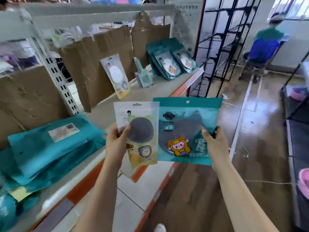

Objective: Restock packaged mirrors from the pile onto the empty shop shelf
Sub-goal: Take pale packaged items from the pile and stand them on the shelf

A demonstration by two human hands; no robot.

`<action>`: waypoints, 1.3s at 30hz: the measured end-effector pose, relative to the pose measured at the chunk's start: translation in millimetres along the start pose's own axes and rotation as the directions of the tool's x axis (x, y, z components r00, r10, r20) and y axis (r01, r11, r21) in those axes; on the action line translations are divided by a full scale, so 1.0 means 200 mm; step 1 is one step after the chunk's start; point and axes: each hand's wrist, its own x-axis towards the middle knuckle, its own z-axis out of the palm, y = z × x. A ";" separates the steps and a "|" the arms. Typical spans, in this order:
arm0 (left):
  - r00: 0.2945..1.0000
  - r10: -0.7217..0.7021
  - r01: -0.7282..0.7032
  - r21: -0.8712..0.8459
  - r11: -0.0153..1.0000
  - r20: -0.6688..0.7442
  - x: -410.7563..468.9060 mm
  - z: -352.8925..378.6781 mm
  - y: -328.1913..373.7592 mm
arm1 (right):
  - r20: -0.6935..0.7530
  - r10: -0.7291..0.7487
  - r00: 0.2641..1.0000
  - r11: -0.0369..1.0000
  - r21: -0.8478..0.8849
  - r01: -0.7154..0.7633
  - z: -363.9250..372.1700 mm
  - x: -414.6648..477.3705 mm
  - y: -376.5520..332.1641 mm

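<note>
Notes at eight o'clock a pile of teal packs (pixel 50 139) lying flat on the shelf (pixel 160 91), and at eleven o'clock one white mirror pack (pixel 115 74) propped upright against the cardboard backing (pixel 93 64). Finds near centre the left hand (pixel 117 141) pinching a pale yellow mirror pack (pixel 142 131) by its left edge, overlapping a cartoon-printed teal mirror pack (pixel 184 131) gripped at its right edge by the right hand (pixel 214 144), with both packs held in the air off the shelf front. Records at one o'clock a row of teal packs (pixel 170 59) leaning upright on the shelf.
</note>
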 end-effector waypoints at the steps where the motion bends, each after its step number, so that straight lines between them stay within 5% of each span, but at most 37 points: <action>1: 1.000 -0.005 0.005 -0.010 1.000 0.006 0.05 0.06 -0.01 | -0.012 0.004 1.000 1.000 0.009 -0.004 0.00 0.06 0.01; 15: 0.979 -0.040 0.043 -0.009 0.999 0.198 0.72 0.78 -0.01 | -0.171 0.053 0.984 0.994 0.098 -0.036 -0.03 0.80 -0.01; 23: 0.980 -0.025 0.035 -0.045 0.998 0.197 1.02 1.23 -0.08 | -0.143 0.088 0.986 0.987 0.146 -0.067 -0.11 1.33 0.03; 39: 0.992 -0.042 0.029 -0.115 0.993 -0.115 1.45 1.96 -0.06 | 0.087 0.010 0.996 0.982 0.186 -0.026 -0.21 2.48 -0.02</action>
